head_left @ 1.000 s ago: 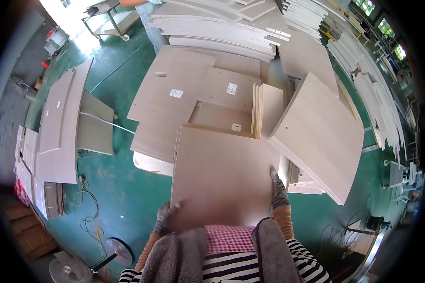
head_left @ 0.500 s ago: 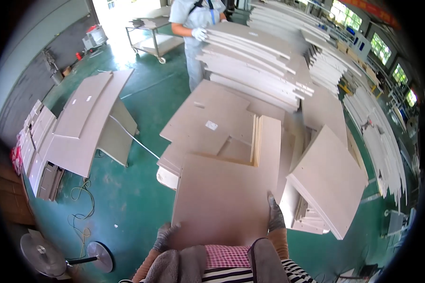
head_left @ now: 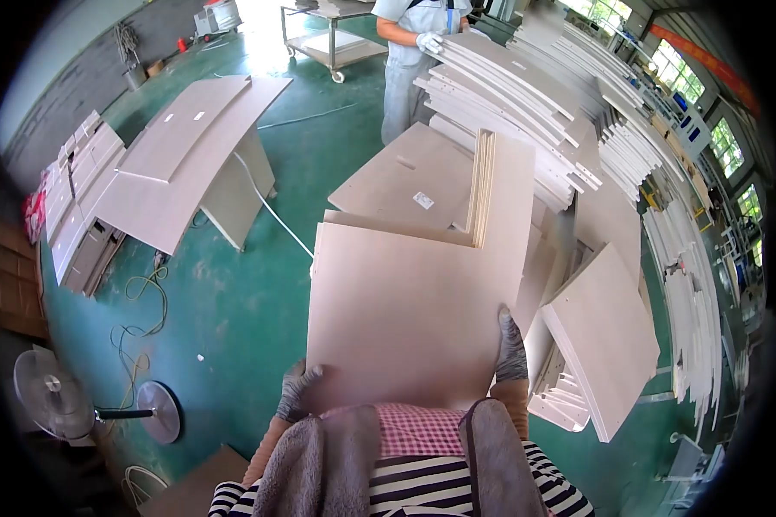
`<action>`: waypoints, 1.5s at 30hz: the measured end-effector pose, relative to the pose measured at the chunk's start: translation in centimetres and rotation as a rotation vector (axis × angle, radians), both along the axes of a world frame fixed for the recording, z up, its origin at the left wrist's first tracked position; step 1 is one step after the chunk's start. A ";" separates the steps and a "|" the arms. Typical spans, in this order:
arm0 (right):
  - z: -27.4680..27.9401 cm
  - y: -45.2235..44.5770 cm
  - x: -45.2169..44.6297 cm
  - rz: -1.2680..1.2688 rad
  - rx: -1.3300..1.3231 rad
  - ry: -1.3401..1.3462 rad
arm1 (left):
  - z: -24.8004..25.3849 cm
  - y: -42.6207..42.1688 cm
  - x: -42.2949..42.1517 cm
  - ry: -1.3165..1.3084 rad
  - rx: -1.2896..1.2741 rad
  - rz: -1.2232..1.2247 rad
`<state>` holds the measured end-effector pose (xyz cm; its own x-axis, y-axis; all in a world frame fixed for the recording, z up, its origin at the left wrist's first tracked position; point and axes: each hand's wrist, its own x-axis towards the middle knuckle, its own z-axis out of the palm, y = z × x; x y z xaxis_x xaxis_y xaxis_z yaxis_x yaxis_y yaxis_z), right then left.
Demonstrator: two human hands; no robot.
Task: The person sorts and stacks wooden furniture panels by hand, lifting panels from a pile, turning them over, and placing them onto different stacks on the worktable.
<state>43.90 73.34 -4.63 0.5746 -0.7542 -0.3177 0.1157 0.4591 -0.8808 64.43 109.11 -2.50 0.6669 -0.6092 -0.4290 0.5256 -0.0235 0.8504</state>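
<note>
Gripping the pale beige L-shaped stack of flat boards by its opposite side edges before the pink checked cloth, the grey-gloved left hand and grey-gloved right hand could let layers slide apart if either hold slackened or tilted.

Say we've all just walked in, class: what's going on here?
Someone's gloved left hand and right hand are gripping a stack of notched panels by opposite sides. Just beyond it lies a labelled panel, and to the right another stack of panels sits at an angle. Farther off, a co-worker's gloved hand is at the edge of a layered pile.
</note>
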 end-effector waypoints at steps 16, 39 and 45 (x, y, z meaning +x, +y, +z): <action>9.6 1.4 1.9 0.046 -0.819 0.461 | 1.3 0.4 -2.6 -0.004 -0.276 0.176; -4.4 3.3 8.9 0.266 -0.806 0.204 | -3.9 9.8 1.1 0.008 -0.054 0.364; 0.7 8.8 10.0 0.092 -0.825 0.461 | -8.9 13.1 5.1 0.188 -0.060 0.167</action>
<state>53.93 82.13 -3.95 0.5944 -0.7996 0.0851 -0.3297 -0.3389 -0.8811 69.50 122.21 -11.44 0.6727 -0.5254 -0.5210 0.6667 0.1249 0.7348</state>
